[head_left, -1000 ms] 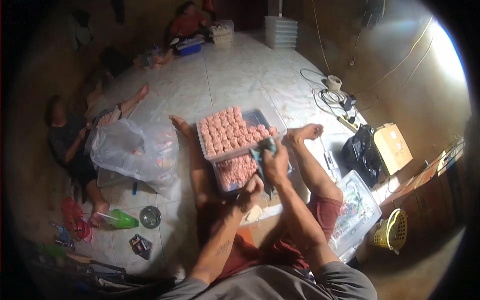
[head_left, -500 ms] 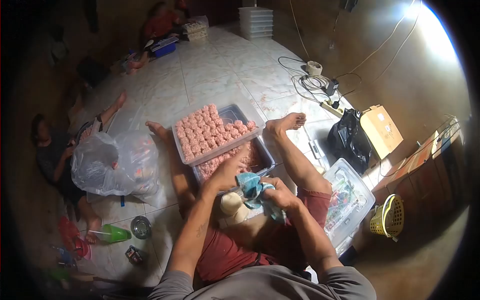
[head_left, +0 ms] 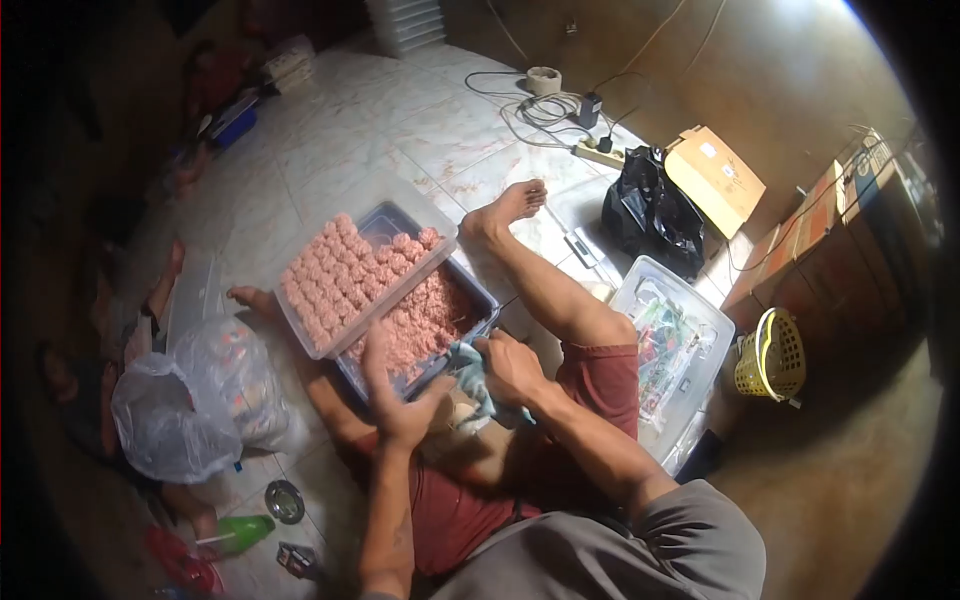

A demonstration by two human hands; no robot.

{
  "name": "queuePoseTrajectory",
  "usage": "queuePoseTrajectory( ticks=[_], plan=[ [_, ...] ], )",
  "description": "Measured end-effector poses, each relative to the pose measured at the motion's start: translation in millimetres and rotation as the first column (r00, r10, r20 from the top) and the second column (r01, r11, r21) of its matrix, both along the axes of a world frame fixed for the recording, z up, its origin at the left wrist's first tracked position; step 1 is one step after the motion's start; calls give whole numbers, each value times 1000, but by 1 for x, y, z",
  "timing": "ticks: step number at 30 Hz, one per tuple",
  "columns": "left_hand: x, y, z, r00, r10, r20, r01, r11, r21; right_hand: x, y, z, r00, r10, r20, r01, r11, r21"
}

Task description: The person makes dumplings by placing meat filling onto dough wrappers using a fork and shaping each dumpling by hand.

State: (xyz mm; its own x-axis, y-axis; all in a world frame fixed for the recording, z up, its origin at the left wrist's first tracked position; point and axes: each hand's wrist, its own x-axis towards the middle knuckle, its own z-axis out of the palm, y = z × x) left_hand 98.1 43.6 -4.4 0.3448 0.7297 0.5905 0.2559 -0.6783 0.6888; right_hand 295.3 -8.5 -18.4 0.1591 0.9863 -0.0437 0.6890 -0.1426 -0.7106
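My right hand [head_left: 512,370] is closed on a blue-green cloth [head_left: 477,385] over my lap. Just left of it, my left hand [head_left: 400,405] has its fingers apart and holds nothing, close to the front edge of the lower bin. A clear tray [head_left: 448,232] with rows of pink piped-looking clumps [head_left: 340,275] rests tilted across a dark blue-grey bin [head_left: 482,302]. Inside that bin lies a loose pink mass [head_left: 425,320]. Something pale, partly hidden by the cloth and my hands, sits below the bin.
Clear bin with packets [head_left: 675,335], black bag [head_left: 655,210], open carton [head_left: 715,175] and yellow basket [head_left: 770,358] stand right. Cables [head_left: 545,115] lie beyond my foot. Plastic bags [head_left: 180,420], a green cup [head_left: 240,533] and a dim seated person [head_left: 70,385] are left.
The view has swung rightward. My left hand has come away from the cloth and opened, fingers pointing up. The cloth, first near the upper tray, is now lower, in my right hand.
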Motion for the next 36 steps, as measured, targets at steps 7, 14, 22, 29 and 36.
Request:
queuePoseTrajectory(
  ticks=[7, 14, 22, 29, 36],
  plan=[
    [16, -32, -32, 801, 138, 583, 479, 437, -761, -80, -4, 12, 758, -67, -649, 260, 944, 206],
    [-35, -59, -47, 936, -317, 153, 342, 714, -611, -10, 23, 6, 939, 80, -335, 57, 923, 381],
    [-84, -52, -66, 985, 149, 87, -34, 665, -746, 7, -25, -67, 739, 608, 291, -645, 763, 46],
    [-68, -64, -86, 997, 46, -65, -77, 759, -646, 13, 20, 8, 940, 333, 78, -341, 925, 165],
    [-43, -61, -104, 996, 54, -76, -84, 870, -487, 28, 121, -28, 724, 305, 619, -428, 902, 57]
  ],
)
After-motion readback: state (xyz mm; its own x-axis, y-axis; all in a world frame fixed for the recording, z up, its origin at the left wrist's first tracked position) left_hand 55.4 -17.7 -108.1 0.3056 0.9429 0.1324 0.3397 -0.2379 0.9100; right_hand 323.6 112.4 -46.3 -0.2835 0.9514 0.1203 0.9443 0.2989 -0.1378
